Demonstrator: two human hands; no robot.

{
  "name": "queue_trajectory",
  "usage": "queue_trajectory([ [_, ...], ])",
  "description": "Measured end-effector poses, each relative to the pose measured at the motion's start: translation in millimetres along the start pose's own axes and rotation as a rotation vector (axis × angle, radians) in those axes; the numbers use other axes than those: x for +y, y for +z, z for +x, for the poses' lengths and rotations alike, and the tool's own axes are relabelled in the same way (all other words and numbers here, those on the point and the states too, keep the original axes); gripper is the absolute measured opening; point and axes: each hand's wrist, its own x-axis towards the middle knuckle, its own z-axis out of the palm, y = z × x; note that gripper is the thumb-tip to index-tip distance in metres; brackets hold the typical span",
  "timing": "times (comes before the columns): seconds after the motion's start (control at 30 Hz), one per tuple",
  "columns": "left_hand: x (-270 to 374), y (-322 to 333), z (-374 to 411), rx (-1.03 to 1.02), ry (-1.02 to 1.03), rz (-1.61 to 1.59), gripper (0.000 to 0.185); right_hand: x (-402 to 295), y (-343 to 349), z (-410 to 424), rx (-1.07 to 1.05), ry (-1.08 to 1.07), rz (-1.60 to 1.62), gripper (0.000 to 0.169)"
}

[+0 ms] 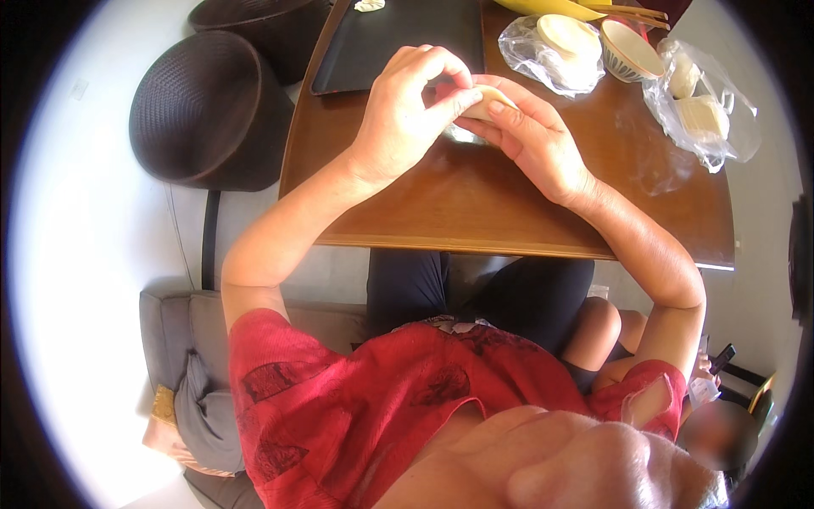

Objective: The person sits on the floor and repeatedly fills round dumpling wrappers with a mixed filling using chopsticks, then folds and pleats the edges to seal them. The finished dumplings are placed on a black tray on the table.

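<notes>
Above the table, my left hand (pixel 404 108) and my right hand (pixel 544 143) meet at a folded piece of pale dough (pixel 492 95), which looks like a dumpling. My left thumb and index finger pinch its left end. The right thumb presses on the near side while the other right fingers support it from behind and below. Any filling is hidden. Just beyond my left hand lies a dark rectangular tray (pixel 407 38), with one pleated dumpling (pixel 369 6) at its far side. To the right, a stack of round dough wrappers (pixel 568 35) rests on a clear plastic bag (pixel 523 54).
A patterned bowl (pixel 631 54) stands beside the wrappers, near a yellow bowl (pixel 550 6) with wooden chopsticks (pixel 626 11). Another plastic bag (pixel 731 137) holds pale dough pieces. Dark woven chairs (pixel 197 108) flank the wooden table (pixel 445 210). Another person (pixel 594 327) sits at my right.
</notes>
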Motion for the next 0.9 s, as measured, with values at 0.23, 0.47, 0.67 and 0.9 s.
queue_trajectory([
  [0.23, 1, -2, -3, -0.032, -0.166, -0.273, 0.009, -1, 4, -2, 0.029, -0.009, -0.071, 0.050],
  [0.47, 6, -6, -2, -0.018, -0.073, -0.168, 0.013, -1, -3, -2, 0.080, 0.011, -0.205, 0.045],
  [0.67, 6, -3, -4, 0.036, -0.024, -0.224, 0.026, 2, -11, 2, 0.063, -0.033, -0.388, 0.036],
  [0.9, 3, -11, -2, 0.028, 0.032, -0.073, 0.041, -8, 0, 1, 0.153, -0.203, -0.191, 0.032],
])
